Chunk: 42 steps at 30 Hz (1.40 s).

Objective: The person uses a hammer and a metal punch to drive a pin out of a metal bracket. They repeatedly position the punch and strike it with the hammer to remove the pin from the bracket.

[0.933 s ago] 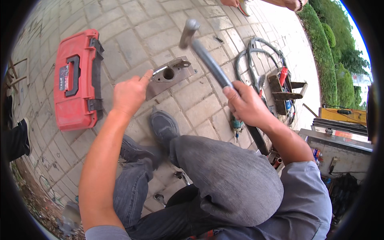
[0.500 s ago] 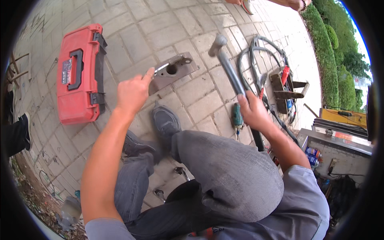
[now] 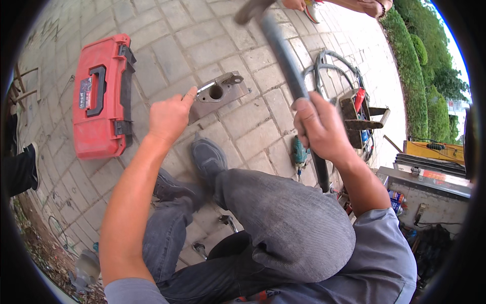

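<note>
My left hand is closed around a slim silvery metal rod, perhaps a chisel. Its tip rests along the top edge of a rusty brown metal block with a round hole through it, standing on the paving. My right hand grips a long-handled hammer partway along its dark shaft. The hammer is raised, its head at the top edge of the picture, blurred and partly cut off. The shaft's lower end sticks out below my fist.
A red toolbox lies to the left. Near my right knee is a green power driver; beyond it are a looped hose and a tool carrier. Another person's hands show at the top. A metal chest stands at right.
My right hand has lifted the hammer, its head rising up and to the left. My left hand, the rod and the metal block stay nearly where they were.
</note>
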### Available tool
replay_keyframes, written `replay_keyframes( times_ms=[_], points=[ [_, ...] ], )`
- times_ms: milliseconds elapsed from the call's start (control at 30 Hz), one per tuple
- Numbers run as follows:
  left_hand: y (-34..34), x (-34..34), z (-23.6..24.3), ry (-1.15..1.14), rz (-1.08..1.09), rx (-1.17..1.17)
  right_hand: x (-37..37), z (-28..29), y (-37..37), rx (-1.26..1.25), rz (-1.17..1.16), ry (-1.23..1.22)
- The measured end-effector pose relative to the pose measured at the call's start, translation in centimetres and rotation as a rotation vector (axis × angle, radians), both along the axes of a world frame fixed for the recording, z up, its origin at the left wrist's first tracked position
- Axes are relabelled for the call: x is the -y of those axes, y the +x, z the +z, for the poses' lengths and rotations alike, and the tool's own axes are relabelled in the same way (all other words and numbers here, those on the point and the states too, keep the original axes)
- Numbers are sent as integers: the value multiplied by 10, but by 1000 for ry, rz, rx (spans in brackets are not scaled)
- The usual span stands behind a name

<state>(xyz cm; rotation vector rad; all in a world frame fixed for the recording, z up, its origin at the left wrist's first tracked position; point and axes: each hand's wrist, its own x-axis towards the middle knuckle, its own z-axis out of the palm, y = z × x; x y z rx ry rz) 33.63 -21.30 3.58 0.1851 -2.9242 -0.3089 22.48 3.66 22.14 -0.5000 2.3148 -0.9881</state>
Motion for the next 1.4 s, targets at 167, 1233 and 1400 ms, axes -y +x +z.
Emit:
replay_keyframes(
  times_ms=[167, 1233, 1400],
  points=[
    [-5, -5, -5, -10, -29, -49, -27, -41, -4, -374, 153, 308],
    [25, 9, -1, 25, 165, -63, -47, -56, 21, -45, 10, 345],
    [16, -18, 3, 747, 320, -221, -94, -121, 0, -226, -118, 460]
  ],
)
